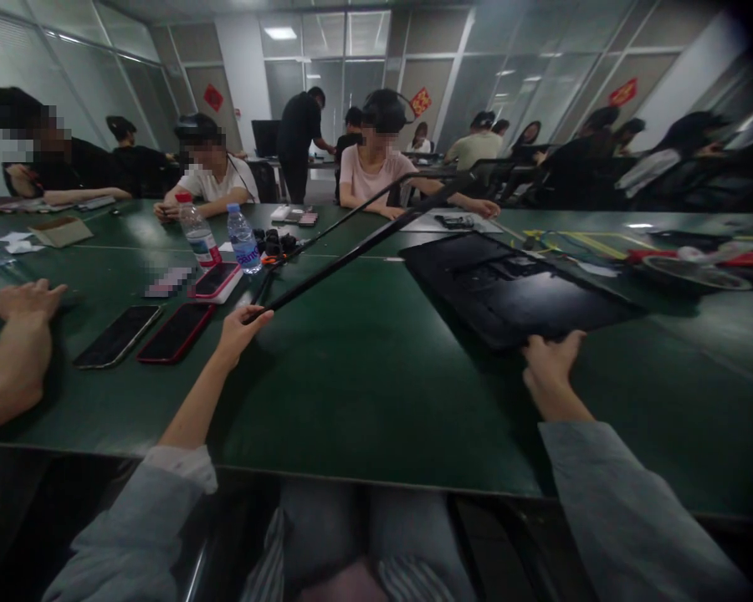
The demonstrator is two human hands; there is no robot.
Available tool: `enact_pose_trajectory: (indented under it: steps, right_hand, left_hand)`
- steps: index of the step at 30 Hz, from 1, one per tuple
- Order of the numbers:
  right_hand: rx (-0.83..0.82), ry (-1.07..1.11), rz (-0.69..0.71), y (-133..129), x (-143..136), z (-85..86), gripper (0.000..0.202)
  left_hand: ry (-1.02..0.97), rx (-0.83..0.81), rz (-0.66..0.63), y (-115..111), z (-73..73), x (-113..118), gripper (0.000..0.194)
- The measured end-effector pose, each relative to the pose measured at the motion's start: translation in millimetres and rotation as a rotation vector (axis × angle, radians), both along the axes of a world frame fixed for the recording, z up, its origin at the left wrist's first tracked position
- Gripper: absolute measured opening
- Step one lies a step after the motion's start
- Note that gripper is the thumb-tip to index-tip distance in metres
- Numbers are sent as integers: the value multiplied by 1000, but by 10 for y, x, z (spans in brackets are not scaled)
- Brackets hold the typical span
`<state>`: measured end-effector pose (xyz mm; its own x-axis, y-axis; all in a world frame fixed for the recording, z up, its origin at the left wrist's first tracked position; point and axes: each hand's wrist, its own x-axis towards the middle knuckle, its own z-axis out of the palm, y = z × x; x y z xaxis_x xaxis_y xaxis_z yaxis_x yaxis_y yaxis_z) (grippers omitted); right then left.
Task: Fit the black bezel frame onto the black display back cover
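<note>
My left hand (242, 333) is closed on the near corner of a thin black frame (345, 257), which looks like a screen bezel. The frame is tilted up off the table, its long sides reaching away to the right. My right hand (553, 365) grips the near edge of a flat black panel (470, 293), thumb on top and fingers partly hidden. This panel has a glossy area and a recessed section, like the housing of a screen. Its near edge appears raised above the green table (351, 401).
Left of my left hand lie a red-edged phone (176, 333), another phone (118, 336) and a pink phone (217, 280). Two bottles, one red-capped (199, 234) and one blue-capped (244, 242), stand behind. A neighbour's hand (28, 305) rests at far left. Cables (561, 247) lie right.
</note>
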<state>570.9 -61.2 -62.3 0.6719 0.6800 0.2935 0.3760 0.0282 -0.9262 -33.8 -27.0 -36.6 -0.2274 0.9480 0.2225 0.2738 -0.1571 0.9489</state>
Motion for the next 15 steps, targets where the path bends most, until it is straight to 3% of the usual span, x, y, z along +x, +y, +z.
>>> enact_pose_trajectory:
  steps: [2,5,11,13,15]
  right_hand:
    - [-11,199,-8,-6,-164,-21,111]
    - [-41,304,157,7,-425,-42,112]
    - [-250,128,496,329,-740,-28,91]
    - [-239,56,587,522,-740,-21,81]
    - [-140,-9,582,693,-705,-14,68]
  left_hand:
    - [-37,13,23,-13,22,6,67]
    - [-56,34,55,-37,48,25,68]
    - [-18,72,83,-54,54,69,65]
    - [40,88,88,-57,57,62,62]
    - [119,109,83,-64,68,43,58]
